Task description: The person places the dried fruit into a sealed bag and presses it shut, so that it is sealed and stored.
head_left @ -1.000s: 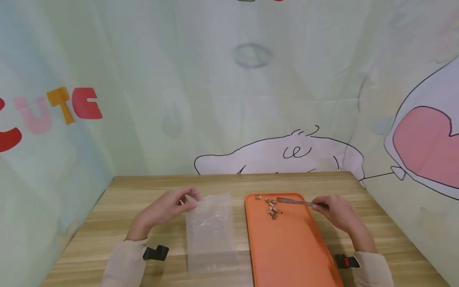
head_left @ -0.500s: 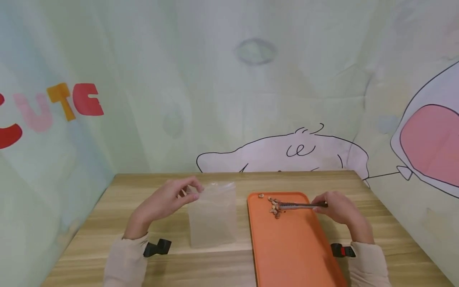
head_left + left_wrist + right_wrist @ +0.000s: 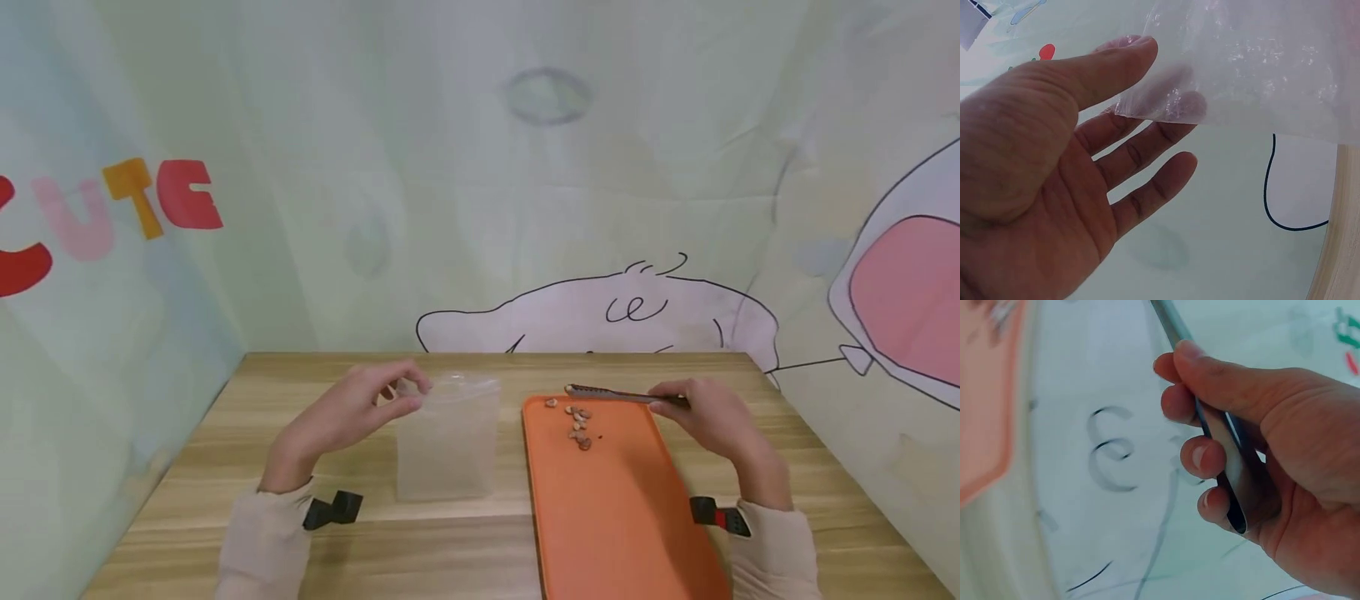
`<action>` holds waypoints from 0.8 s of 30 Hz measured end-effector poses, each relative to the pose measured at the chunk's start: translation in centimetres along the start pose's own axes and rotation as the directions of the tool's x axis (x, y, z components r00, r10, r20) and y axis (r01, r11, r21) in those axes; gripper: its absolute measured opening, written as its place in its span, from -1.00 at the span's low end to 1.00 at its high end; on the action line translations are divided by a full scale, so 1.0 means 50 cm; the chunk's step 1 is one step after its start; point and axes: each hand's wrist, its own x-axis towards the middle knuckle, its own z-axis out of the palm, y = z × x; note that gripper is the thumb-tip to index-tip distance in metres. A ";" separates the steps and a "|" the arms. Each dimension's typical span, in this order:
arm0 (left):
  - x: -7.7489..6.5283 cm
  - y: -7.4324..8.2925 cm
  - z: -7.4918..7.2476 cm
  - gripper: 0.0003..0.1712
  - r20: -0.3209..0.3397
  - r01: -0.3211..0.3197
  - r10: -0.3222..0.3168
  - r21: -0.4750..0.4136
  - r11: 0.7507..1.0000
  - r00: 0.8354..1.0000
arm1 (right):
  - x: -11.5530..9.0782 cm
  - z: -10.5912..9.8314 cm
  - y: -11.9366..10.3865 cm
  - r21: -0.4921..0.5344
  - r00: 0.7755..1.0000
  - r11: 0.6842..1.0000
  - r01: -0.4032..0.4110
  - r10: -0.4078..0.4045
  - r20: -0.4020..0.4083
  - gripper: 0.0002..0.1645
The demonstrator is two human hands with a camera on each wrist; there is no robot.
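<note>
My left hand (image 3: 341, 417) pinches the upper left corner of a clear plastic zip bag (image 3: 450, 442), which hangs upright over the table. In the left wrist view, the thumb and index finger hold the film of the bag (image 3: 1260, 69), and the other fingers spread behind and below it. My right hand (image 3: 708, 421) grips metal tongs (image 3: 615, 394), their tips pointing left above the far edge of the orange tray (image 3: 600, 517). A small pale-brown nut (image 3: 568, 388) shows at the tips. Several small brown nuts (image 3: 579, 423) lie at the tray's far end.
The wooden table (image 3: 345, 550) ends at a printed curtain (image 3: 337, 208) behind and on both sides. A single nut (image 3: 551, 402) lies apart near the tray's far left corner. Each wrist carries a black strap mount (image 3: 333, 510).
The bag has been raised from lying flat to upright in my left hand. The tongs dipped to the nuts, then rose toward the tray's far edge with a nut at their tips.
</note>
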 end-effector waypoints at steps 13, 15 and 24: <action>0.026 0.013 0.035 -0.89 -0.013 -0.077 0.077 -0.004 0.997 0.997 | 0.012 -0.069 -0.140 -0.004 0.904 0.950 0.312 -0.298 -0.305 -0.77; 0.034 0.017 0.040 -0.89 -0.012 -0.091 0.091 -0.004 0.996 0.996 | 0.016 -0.070 -0.154 -0.006 0.901 0.943 0.334 -0.321 -0.292 -0.75; 0.033 0.021 0.041 -0.88 -0.004 -0.126 0.126 0.005 0.992 0.992 | 0.040 -0.042 -0.177 0.009 0.943 0.955 0.296 -0.291 -0.163 -0.77</action>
